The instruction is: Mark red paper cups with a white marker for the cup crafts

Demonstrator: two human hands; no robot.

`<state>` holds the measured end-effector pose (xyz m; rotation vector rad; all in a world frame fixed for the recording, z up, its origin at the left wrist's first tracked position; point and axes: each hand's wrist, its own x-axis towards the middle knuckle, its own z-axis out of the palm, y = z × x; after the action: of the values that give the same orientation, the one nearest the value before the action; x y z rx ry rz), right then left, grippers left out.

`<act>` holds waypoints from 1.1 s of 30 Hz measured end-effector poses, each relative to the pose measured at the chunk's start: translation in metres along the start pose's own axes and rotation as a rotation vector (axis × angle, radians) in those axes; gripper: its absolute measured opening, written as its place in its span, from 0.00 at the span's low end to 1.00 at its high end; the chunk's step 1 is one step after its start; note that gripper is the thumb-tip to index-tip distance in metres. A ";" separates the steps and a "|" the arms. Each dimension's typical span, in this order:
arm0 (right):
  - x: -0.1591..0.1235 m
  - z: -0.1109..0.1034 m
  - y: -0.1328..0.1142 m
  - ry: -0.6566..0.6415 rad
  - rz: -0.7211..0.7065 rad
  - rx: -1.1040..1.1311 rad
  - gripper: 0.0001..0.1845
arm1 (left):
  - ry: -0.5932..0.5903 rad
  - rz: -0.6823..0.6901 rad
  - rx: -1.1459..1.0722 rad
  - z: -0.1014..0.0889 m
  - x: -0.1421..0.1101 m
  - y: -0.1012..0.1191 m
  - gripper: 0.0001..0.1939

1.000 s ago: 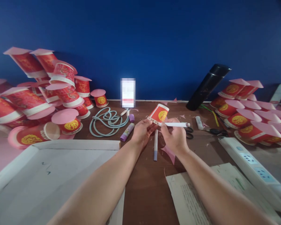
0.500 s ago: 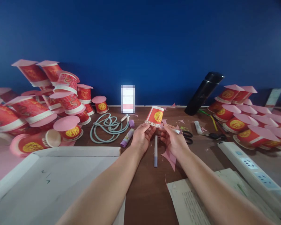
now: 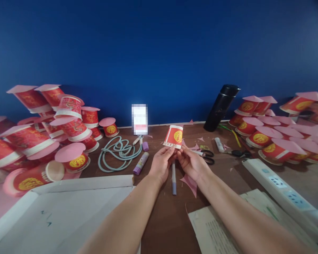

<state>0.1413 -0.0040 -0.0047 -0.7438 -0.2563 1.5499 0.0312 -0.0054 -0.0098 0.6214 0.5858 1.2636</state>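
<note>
Above the brown table my two hands hold a red paper cup [image 3: 173,137] with a yellow emblem, upside down and nearly upright. My left hand [image 3: 161,165] pinches its lower rim from the left. My right hand [image 3: 192,165] is closed at the same rim from the right. A white pen [image 3: 198,152] sticks out of that hand toward the scissors [image 3: 208,157]. A second pen [image 3: 174,178] lies on the table between my wrists, beside a pink paper scrap [image 3: 190,181].
Piles of red cups with pink paper tops lie at the left [image 3: 42,137] and right [image 3: 272,141]. Also on the table are a purple glue stick [image 3: 141,163], a coiled cable [image 3: 119,150], a black flask [image 3: 221,107], a power strip [image 3: 281,183], a white board [image 3: 69,211] and printed papers [image 3: 219,225].
The cup went from tilted to nearly upright. My right hand closed in on its rim, and the pen it held level now points away to the right. The view shifted upward.
</note>
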 end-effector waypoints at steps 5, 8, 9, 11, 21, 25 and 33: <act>-0.001 -0.001 0.002 0.093 -0.148 -0.299 0.12 | 0.124 0.003 -0.037 -0.004 0.004 0.001 0.10; -0.003 -0.003 0.001 0.170 -0.369 -0.604 0.17 | 0.214 0.003 -0.069 -0.006 0.006 0.003 0.08; -0.005 -0.003 0.000 0.155 -0.464 -0.709 0.19 | 0.224 0.000 -0.073 -0.006 0.007 0.004 0.07; -0.009 -0.004 -0.002 0.082 -0.683 -0.922 0.20 | 0.222 -0.008 -0.077 -0.005 0.007 0.005 0.06; -0.021 -0.004 0.000 -0.103 -1.142 -1.314 0.07 | 0.152 0.011 -0.059 -0.006 0.008 0.001 0.07; -0.019 -0.004 0.000 -0.104 -1.143 -1.337 0.07 | 0.137 0.002 -0.035 -0.008 0.011 -0.001 0.08; -0.017 -0.006 0.000 -0.119 -1.181 -1.374 0.06 | 0.138 -0.005 0.002 -0.007 0.012 -0.001 0.08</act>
<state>0.1436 -0.0214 -0.0041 -1.1701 -1.6041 0.0901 0.0299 0.0067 -0.0163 0.5364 0.7023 1.3089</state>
